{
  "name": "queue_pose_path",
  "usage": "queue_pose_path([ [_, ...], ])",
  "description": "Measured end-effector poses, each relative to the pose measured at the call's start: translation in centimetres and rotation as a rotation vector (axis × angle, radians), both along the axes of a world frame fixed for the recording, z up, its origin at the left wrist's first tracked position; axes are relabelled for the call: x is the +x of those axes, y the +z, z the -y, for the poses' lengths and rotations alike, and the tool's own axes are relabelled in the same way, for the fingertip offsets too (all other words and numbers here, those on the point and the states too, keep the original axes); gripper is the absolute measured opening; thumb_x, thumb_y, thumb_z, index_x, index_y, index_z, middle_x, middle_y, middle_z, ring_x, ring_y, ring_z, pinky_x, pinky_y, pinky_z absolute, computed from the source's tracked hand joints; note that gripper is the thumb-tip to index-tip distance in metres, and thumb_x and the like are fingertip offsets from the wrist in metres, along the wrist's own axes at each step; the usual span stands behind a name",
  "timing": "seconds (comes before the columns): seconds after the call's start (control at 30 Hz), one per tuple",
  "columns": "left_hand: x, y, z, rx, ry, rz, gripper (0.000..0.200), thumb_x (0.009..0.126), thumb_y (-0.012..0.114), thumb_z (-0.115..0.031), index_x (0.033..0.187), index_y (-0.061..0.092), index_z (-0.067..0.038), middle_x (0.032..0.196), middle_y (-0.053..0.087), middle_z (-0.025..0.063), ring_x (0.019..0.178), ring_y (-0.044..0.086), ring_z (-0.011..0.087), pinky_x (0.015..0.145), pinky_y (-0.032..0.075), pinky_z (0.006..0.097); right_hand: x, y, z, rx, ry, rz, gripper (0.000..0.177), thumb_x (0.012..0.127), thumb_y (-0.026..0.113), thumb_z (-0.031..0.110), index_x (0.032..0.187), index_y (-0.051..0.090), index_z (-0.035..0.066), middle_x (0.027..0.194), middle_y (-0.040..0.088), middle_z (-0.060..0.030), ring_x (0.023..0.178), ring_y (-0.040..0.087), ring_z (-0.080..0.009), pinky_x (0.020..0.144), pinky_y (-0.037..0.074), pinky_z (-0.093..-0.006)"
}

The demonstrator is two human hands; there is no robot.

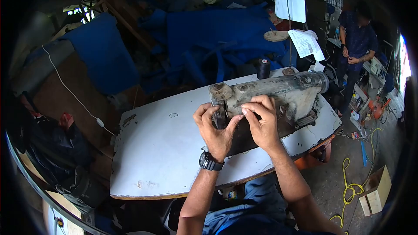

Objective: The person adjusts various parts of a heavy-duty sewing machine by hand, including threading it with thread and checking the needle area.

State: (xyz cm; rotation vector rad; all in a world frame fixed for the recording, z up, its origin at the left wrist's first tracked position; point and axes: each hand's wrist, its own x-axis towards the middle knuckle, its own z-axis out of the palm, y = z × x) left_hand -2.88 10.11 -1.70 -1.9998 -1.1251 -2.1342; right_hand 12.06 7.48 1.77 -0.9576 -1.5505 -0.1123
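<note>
Worn grey metal sewing machine [272, 90], paint scuffed and dark-stained, lies right of centre on a chipped white tabletop [159, 148]. Left hand [216, 134], black watch [208, 161] at wrist, and right hand [262, 124] meet at its left end, fingertips pinched together; anything between them too small to tell.

Sewing machine [272, 92] on table [161, 148]; thread spool [263, 68] behind machine; box [375, 191] on floor [322, 182], right.
</note>
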Motion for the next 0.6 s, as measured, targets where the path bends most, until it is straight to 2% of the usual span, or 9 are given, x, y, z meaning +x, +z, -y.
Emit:
queue_pose_path([
  [0.6,-0.41,0.45,-0.21,0.001,0.008,-0.053,0.061,0.067,0.095,-0.024,0.115,0.061,-0.009,0.127,0.051,0.0147,0.12,0.051,0.0327,0.099,0.048,0.0452,-0.54,0.28,0.31,-0.026,-0.026,0.022,0.009,0.087,0.074,0.006,0.096,0.075,0.004,0.098,0.058,-0.0053,0.092,0.05,-0.0228,0.081,0.043,-0.0369],
])
